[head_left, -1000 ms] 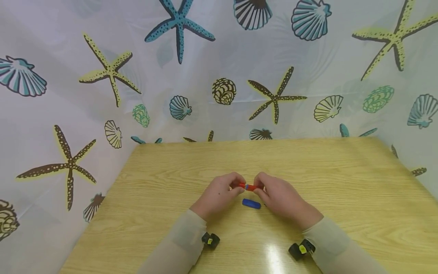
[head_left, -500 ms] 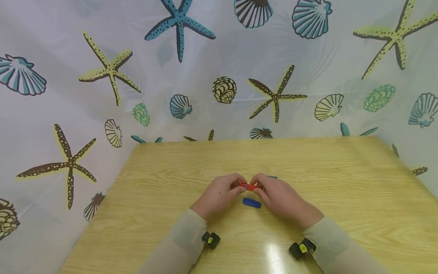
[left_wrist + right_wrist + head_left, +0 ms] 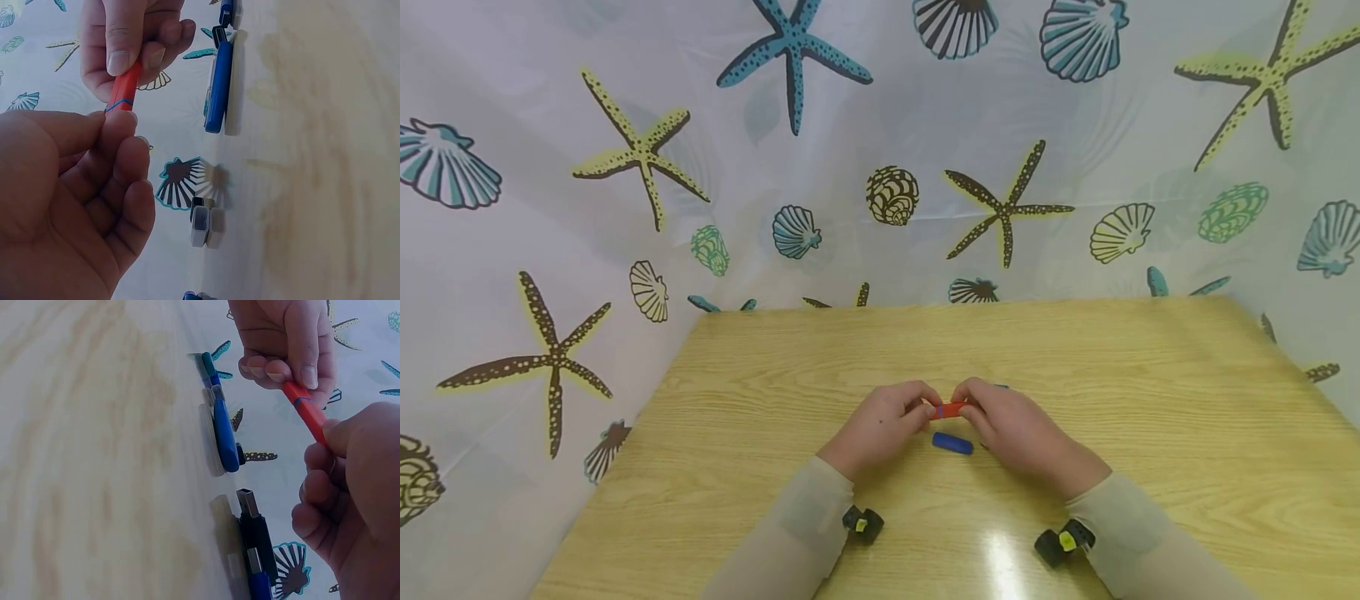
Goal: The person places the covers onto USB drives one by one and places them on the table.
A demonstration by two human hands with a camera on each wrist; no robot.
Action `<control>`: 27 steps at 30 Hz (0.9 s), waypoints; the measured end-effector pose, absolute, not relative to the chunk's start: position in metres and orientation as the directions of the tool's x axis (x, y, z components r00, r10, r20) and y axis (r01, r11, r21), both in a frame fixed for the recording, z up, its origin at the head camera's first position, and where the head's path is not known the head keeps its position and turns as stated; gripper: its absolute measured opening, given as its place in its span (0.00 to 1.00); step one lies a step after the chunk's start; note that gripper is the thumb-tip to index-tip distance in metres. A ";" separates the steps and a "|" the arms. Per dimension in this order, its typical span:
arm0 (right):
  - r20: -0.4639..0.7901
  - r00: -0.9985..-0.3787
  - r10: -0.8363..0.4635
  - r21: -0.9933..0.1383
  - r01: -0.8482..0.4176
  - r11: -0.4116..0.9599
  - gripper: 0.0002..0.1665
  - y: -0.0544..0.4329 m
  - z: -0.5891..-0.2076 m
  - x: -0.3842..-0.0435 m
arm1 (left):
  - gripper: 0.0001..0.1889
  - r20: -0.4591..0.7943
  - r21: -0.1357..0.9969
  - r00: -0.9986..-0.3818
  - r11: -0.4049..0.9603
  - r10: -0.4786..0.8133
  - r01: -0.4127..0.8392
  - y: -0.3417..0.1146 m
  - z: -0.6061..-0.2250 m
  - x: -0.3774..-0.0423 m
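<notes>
A red USB stick (image 3: 952,409), with a thin blue band around its middle, spans both hands. My left hand (image 3: 877,426) pinches one end between thumb and forefinger. The other end is pinched by my right hand (image 3: 1017,426). In the left wrist view the red stick (image 3: 123,90) shows its two red parts meeting at the blue line, and the right wrist view shows the same stick (image 3: 304,409) in line between the fingertips. Part of each end is hidden by fingers. Just in front of the hands lies a blue stick (image 3: 952,442) on the table.
Behind the right hand a teal piece (image 3: 1001,386) peeks out. The right wrist view shows a black USB stick (image 3: 255,534) with its metal plug bare, and a blue one (image 3: 259,578) beside it. A patterned curtain (image 3: 842,167) stands around the wooden table (image 3: 760,358).
The two red parts have come together, leaving only a thin blue line where a wider gap showed. The right hand has shifted slightly, and the teal piece behind it has come into sight.
</notes>
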State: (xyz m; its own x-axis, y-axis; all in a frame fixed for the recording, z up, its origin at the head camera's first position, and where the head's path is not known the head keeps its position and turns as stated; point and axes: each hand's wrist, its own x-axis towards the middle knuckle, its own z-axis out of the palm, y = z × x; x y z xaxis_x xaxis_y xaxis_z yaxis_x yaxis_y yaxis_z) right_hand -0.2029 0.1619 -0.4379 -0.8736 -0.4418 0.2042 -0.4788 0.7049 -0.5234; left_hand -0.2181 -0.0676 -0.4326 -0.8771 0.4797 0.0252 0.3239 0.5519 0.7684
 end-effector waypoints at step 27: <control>0.148 -0.845 -0.513 -0.566 -0.498 0.657 0.04 0.164 -0.438 -0.203 | 0.08 0.034 0.735 -0.844 0.558 0.535 0.384 -0.064 -0.432 -0.216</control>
State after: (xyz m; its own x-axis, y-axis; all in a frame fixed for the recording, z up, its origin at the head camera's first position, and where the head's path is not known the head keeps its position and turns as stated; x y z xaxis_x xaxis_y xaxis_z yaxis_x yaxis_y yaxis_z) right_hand -0.2034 0.1638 -0.4382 -0.8452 -0.5134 0.1483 -0.4983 0.6569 -0.5659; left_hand -0.2158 -0.0639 -0.4322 -0.8440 0.5353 0.0341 0.3838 0.5583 0.7355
